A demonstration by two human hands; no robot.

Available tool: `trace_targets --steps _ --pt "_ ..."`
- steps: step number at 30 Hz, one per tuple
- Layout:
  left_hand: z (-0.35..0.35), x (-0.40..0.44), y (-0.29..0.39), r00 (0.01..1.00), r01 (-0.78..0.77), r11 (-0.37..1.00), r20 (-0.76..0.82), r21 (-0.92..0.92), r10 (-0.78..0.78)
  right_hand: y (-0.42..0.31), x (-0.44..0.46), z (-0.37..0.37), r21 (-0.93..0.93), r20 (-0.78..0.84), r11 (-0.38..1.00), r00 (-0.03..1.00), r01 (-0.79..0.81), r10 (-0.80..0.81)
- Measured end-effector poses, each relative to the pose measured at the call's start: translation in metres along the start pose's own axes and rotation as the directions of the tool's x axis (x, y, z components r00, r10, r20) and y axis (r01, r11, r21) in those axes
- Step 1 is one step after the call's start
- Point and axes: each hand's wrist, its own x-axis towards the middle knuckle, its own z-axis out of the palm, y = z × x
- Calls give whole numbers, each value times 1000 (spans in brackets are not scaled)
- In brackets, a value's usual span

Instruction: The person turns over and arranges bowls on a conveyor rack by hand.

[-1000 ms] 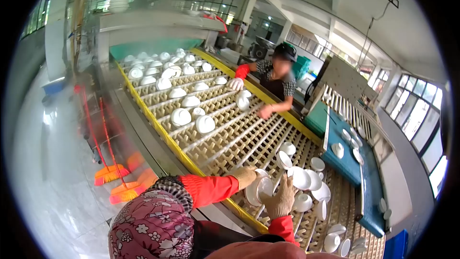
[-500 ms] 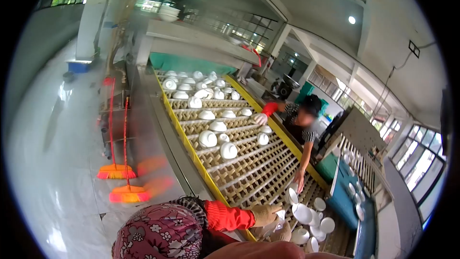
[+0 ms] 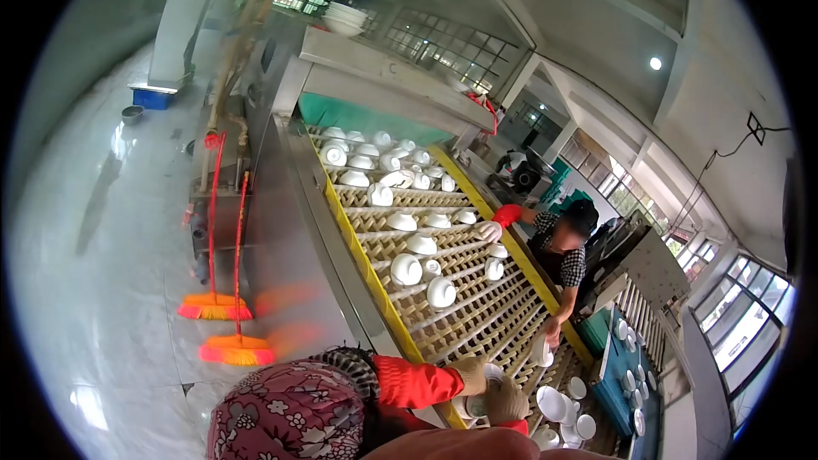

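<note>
Neither my left hand nor my right hand can be made out. A bare, blurred body part point(image 3: 452, 445) crosses the bottom edge close to the camera; which part it is, I cannot tell. Just beyond it, a co-worker in a floral cap point(image 3: 285, 413) and red sleeves has gloved hands point(image 3: 490, 388) closed around white bowls point(image 3: 492, 371), partly hidden. Across the conveyor point(image 3: 477, 324), a second co-worker point(image 3: 558, 247) holds a tilted white bowl point(image 3: 543, 351) in one hand. That person's other, gloved hand point(image 3: 487, 232) is beside bowls on the belt.
Upturned white bowls point(image 3: 406, 270) sit across the slatted belt between yellow side rails point(image 3: 362, 255). More bowls point(image 3: 554, 405) lie jumbled at its near end. A blue-green belt point(image 3: 609, 370) carries bowls at right. Two orange brooms point(image 3: 236, 349) stand at left.
The view has shifted, so the scene sits further right. The far co-worker's lower hand has taken hold of a bowl. The near co-worker's gloved hands have drawn together over bowls.
</note>
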Motion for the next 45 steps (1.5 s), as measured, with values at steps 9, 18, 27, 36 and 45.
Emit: trace_targets --steps 9,18,27,36,45 --pt "-38 -14 19 976 142 988 173 -59 -130 -26 13 -41 -137 236 932 925 335 -298" --pt "-34 -30 40 976 71 995 212 -67 -55 36 8 4 21 115 964 957 266 -266" --pt "9 -10 26 992 90 990 98 -112 -80 73 4 37 392 141 913 974 111 -179" --pt "10 -24 36 993 -103 995 -62 -16 102 72 -25 33 345 28 936 996 72 -87" --pt "14 -3 36 980 -123 920 -100 373 171 70 -49 30 584 -133 809 991 67 14"
